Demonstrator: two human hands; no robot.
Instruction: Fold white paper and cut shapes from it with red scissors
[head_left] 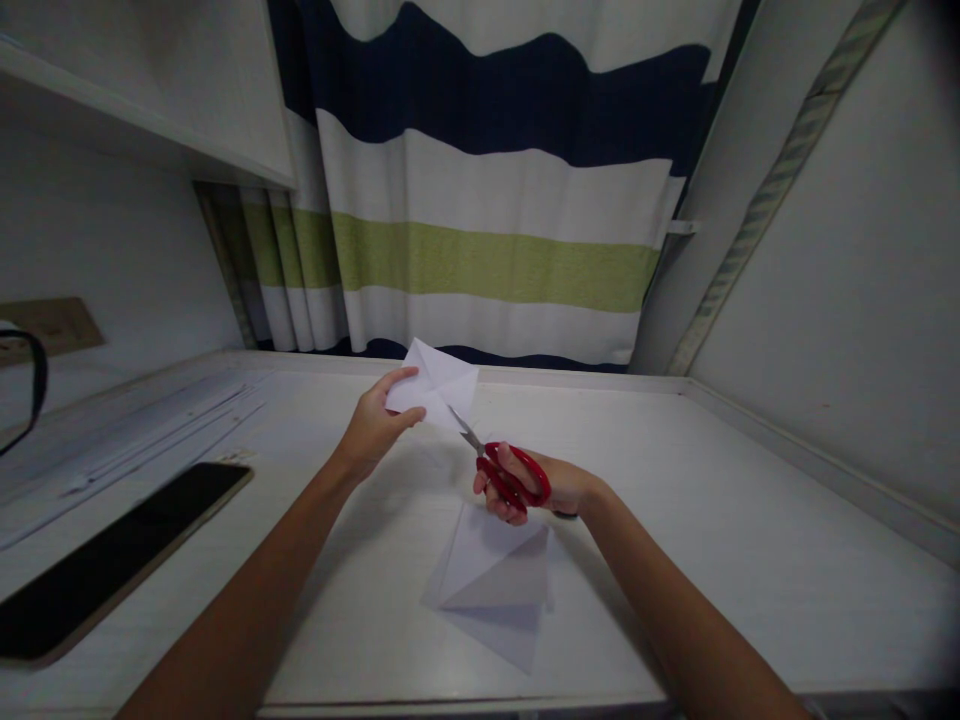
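The folded white paper (439, 385) is up off the desk (750, 520), pinched at its near left corner between the thumb and fingers of my left hand (375, 428), so it stands out to the right and away from me with its creases showing. My right hand (540, 490) is closed through the red handles of the scissors (499, 465), thumb in one loop and fingers in the other. The blades run from that hand up and to the left, their long axis slanting toward the paper, and the tips meet its lower edge just right of my left fingers; I cannot tell how far apart the blades stand. The paper thus lies ahead and to the left of my right hand, and my left hand is the nearer one, already on it. Under my right wrist another folded sheet (495, 590) lies flat on the desk, pale and pointed toward me. Well off to the left a dark phone (112, 560) rests near the desk edge, and a striped curtain (495, 200) hangs behind everything.
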